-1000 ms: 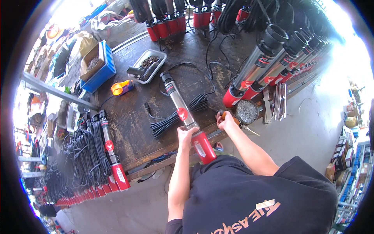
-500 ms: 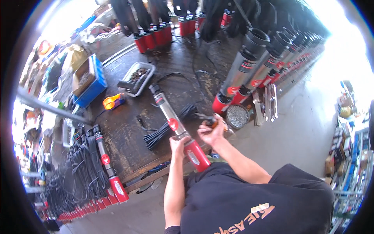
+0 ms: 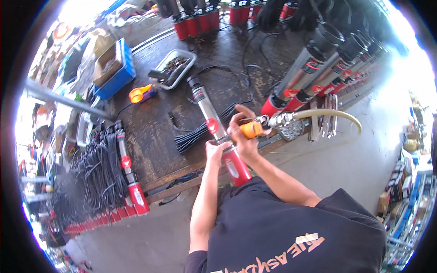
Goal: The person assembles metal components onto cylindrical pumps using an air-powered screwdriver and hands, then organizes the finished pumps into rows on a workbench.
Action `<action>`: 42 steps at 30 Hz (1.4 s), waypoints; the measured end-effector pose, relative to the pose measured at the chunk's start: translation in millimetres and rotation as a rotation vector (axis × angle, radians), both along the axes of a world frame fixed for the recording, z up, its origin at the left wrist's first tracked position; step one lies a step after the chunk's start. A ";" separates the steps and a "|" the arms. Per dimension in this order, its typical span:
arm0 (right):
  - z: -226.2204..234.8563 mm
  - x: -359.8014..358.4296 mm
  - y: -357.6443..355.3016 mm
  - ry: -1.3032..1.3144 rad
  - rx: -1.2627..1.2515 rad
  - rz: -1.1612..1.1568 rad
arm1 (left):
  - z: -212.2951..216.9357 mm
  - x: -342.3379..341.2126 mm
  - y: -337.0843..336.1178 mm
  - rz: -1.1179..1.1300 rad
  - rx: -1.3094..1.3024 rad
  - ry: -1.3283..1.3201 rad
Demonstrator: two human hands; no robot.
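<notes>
A silver and red submersible pump (image 3: 236, 167) lies slantwise over the bench, its red end close to my body. My left hand (image 3: 215, 151) is closed around it where the silver tube meets the red part. In my right hand (image 3: 242, 136) is an orange air screwdriver (image 3: 251, 129), gripped from above with one finger raised. The tool's front points at the pump joint beside my left thumb; whether its tip touches cannot be made out. A pale air hose (image 3: 348, 116) runs from its metal coupling off to the right. A coiled black cable (image 3: 191, 139) lies left of the pump.
On the dark bench (image 3: 148, 136) are a tray of small parts (image 3: 186, 59), an orange tape dispenser (image 3: 142, 93) and a blue box (image 3: 125, 75). Upright pumps (image 3: 298, 82) stand at right, near a bowl of small metal pieces (image 3: 291, 131). More pumps with cables (image 3: 98, 177) line the left.
My right hand has swung the air screwdriver across to the pump joint, and its hose now shows. My left hand keeps its hold. The whole view has shifted slightly.
</notes>
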State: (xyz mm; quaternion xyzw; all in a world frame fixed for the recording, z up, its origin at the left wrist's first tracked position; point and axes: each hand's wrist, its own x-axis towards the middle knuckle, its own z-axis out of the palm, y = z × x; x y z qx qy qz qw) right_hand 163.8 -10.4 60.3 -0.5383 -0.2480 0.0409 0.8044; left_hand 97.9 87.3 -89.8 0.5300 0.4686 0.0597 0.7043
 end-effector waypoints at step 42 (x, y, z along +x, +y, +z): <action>-81.3 27.8 2.7 0.318 0.132 -0.133 | 1.4 -4.2 3.8 0.000 -0.035 -0.043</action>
